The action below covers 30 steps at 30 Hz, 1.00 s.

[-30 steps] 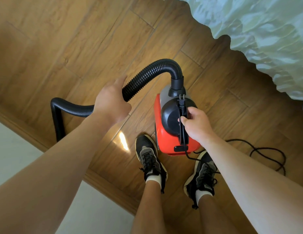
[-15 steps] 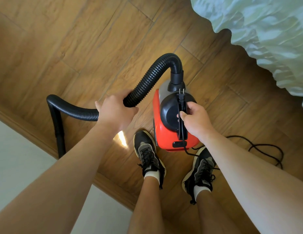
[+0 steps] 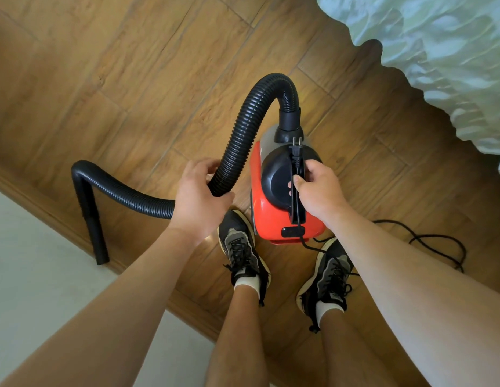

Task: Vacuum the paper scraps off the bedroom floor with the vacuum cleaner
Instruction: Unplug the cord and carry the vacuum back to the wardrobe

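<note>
Left fingers point(image 3: 200, 166) now round hose point(image 3: 243, 129)

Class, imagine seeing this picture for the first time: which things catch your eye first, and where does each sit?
The red vacuum cleaner stands out at centre, the right hand gripping its black handle. A ribbed black hose arches from its top and runs left through the left hand. Pale bedding fills the upper right corner.
</note>
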Available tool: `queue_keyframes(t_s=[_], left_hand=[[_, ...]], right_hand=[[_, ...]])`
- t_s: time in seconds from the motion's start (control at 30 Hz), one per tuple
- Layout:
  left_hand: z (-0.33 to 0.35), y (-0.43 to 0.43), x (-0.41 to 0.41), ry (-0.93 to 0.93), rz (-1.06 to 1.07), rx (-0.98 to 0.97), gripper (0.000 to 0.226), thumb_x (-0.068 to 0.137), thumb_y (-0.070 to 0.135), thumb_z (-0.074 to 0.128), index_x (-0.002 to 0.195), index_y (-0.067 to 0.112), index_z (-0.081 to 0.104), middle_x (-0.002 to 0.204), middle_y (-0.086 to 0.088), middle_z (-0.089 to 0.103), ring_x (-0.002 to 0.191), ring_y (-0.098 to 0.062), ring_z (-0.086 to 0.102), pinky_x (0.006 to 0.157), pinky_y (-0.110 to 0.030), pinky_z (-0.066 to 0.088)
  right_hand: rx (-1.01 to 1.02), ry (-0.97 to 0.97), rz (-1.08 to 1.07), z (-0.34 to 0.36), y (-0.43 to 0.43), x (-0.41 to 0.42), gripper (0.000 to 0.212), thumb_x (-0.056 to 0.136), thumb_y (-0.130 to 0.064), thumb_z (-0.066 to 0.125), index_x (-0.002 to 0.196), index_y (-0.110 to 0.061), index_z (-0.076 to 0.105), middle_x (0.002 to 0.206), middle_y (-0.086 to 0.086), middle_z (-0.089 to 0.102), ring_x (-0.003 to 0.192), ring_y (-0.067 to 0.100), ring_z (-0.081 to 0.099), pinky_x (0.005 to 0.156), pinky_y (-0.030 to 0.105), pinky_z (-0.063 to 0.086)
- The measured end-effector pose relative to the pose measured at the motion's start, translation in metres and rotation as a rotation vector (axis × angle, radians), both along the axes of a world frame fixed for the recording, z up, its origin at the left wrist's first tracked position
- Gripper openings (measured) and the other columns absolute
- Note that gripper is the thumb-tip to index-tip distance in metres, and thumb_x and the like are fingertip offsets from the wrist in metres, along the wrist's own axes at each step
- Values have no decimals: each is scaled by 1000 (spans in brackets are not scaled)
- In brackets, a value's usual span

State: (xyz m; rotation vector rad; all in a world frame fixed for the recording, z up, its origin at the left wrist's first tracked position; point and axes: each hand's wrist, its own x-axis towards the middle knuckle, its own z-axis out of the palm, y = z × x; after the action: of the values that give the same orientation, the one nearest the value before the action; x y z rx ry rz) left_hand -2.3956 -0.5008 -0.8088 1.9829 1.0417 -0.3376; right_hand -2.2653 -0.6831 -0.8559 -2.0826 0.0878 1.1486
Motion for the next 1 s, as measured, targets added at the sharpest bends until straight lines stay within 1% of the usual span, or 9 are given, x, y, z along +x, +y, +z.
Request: queue_keyframes(t_s=[0.1,0.23,0.3,0.4,0.5,0.6,0.8,0.9,1.0], left_hand=[[0,-11,-2,-46,11,-5,47,84,10,78,129,15,66,132,5,56,119,-5,51,102,-20,37],[3,-24,-4,-111,21,-26,46,91,21,72,131,37,59,95,8,68,87,-7,61,80,-23,49],[2,-28,-6,-72,0,12,53,94,33,67,137,52,44,87,12,67,84,-12,64,89,-37,52],[2,-33,-8,-20,-62,21,59,96,40,62,143,52,30,86,15,65,79,-14,65,89,-51,54],[2,-40,-9,-96,-106,-26,79,91,20,70,153,38,25,118,15,60,103,-6,59,94,-29,49],[-2,-47,-9,-139,-39,-56,77,86,3,69,152,26,35,125,15,52,111,4,47,93,-12,37],[-13,-56,-6,-206,20,-20,52,82,18,81,130,19,63,118,10,60,105,4,51,95,-9,41],[-11,-63,-4,-228,58,-108,59,89,23,77,143,30,53,110,22,65,102,7,59,86,-5,43],[-12,-68,-5,-224,48,-62,61,93,35,71,148,38,44,106,20,68,93,-2,65,81,-21,54]], right_hand=[[-1,-7,9,0,-1,0,14,102,-10,55,106,-20,65,98,3,72,91,14,71,87,42,61],[-1,-6,12,0,-1,0,15,103,-11,54,111,-19,64,100,3,72,91,12,72,87,41,61],[-3,-6,18,0,-1,0,15,103,-12,54,111,-19,63,99,3,72,90,13,72,87,42,61],[-6,-13,38,1,-1,-1,15,103,-13,54,113,-19,63,97,1,72,91,13,72,89,44,61],[-11,-20,58,1,-1,-1,14,103,-13,53,112,-20,62,95,0,72,93,14,71,90,45,60],[-11,-24,62,0,-1,0,13,103,-13,53,108,-21,62,94,0,72,92,15,71,88,46,60],[-17,-15,57,-3,-2,-1,17,104,-13,52,118,-18,61,97,3,72,89,15,72,85,42,62],[-22,3,46,-3,-2,-1,16,105,-13,51,116,-16,62,96,4,73,85,15,74,80,36,63],[-25,32,44,-3,-2,-3,16,106,-15,49,113,-14,63,93,6,73,83,18,74,77,35,62]])
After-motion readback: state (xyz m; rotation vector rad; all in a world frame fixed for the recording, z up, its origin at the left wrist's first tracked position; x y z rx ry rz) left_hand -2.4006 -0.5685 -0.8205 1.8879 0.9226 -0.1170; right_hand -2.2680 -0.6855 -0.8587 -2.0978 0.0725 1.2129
